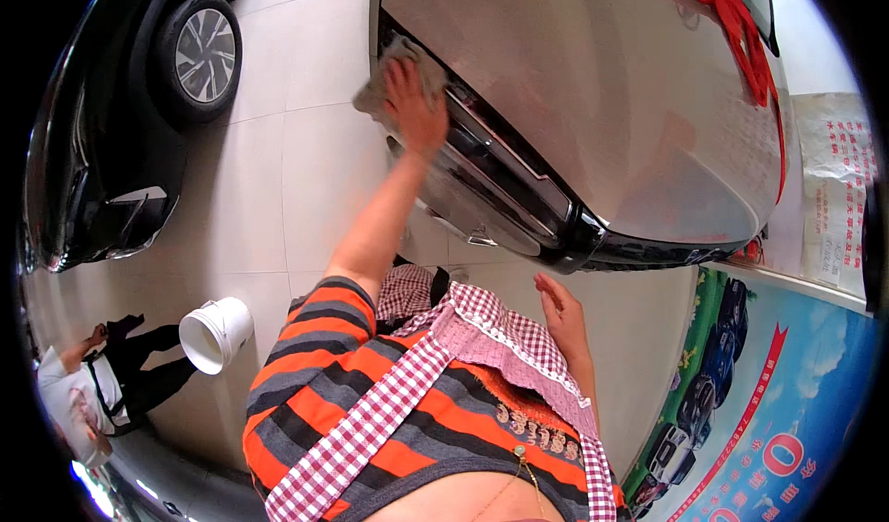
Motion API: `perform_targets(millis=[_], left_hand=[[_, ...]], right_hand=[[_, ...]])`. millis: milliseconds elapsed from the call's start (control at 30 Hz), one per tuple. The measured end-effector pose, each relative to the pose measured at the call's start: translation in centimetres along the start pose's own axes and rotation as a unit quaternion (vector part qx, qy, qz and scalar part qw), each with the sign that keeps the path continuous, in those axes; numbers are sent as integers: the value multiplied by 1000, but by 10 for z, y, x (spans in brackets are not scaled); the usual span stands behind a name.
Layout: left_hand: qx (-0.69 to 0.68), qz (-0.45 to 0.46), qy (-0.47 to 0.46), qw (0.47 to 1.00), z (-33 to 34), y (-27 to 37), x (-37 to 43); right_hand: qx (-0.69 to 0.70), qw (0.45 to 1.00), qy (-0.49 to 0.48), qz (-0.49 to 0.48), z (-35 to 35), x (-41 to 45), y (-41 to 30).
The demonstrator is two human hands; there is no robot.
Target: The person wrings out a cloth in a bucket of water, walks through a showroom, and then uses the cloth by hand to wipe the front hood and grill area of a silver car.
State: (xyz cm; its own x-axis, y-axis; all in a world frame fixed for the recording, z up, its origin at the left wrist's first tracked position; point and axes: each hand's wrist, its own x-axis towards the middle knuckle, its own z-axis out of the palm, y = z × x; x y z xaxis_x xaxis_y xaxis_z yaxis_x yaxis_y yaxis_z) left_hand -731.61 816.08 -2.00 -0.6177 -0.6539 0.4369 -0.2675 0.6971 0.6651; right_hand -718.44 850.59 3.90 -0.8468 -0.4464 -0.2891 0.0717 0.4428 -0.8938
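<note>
My left hand (pixel 417 108) reaches forward and lies flat over a grey-beige cloth (pixel 375 91). It presses the cloth against the glossy black trim (pixel 479 136) along the front edge of a beige-silver car. The car's bonnet (pixel 555 105) spreads to the right of that hand. Part of the cloth hangs over the edge towards the floor. My right hand (pixel 561 310) hangs beside my checked apron (pixel 507 327), near the trim's right-hand corner but apart from it. It appears to hold nothing, and its fingers are extended.
A black car with an alloy wheel (pixel 206 55) stands on the left. A white bucket (pixel 239 324) is on the tiled floor (pixel 305 174). Beyond it is another person (pixel 87 390). A red ribbon (pixel 743 42) lies across the bonnet. A printed banner (pixel 785 383) stands at right.
</note>
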Motion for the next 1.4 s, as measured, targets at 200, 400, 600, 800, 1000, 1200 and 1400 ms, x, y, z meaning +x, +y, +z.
perform_targets(millis=[200, 400, 600, 800, 1000, 1200, 1400], left_hand=[[0, 85, -196, 977, 9, 66, -147], [-16, 123, -239, 963, -3, 47, -119], [-20, -15, -35, 999, -8, 4, -1], [2, -28, -37, 999, 6, 40, -35], [-304, -123, -327, 886, -26, 113, -129], [-538, -456, -505, 497, -90, 131, -92], [-547, -478, -310, 613, -99, 124, -58]], right_hand=[[-13, 1000, -7, -8, -10, -1, 5], [-1, 1000, 12, -9, -22, 6, 1], [10, 1000, 6, 0, -15, 9, -2], [23, 999, -11, -31, -10, 20, 0], [-2, 994, 45, -103, -27, 38, -19], [-74, 963, 119, -231, -34, 43, -70], [-92, 962, 116, -231, -41, 40, -70]])
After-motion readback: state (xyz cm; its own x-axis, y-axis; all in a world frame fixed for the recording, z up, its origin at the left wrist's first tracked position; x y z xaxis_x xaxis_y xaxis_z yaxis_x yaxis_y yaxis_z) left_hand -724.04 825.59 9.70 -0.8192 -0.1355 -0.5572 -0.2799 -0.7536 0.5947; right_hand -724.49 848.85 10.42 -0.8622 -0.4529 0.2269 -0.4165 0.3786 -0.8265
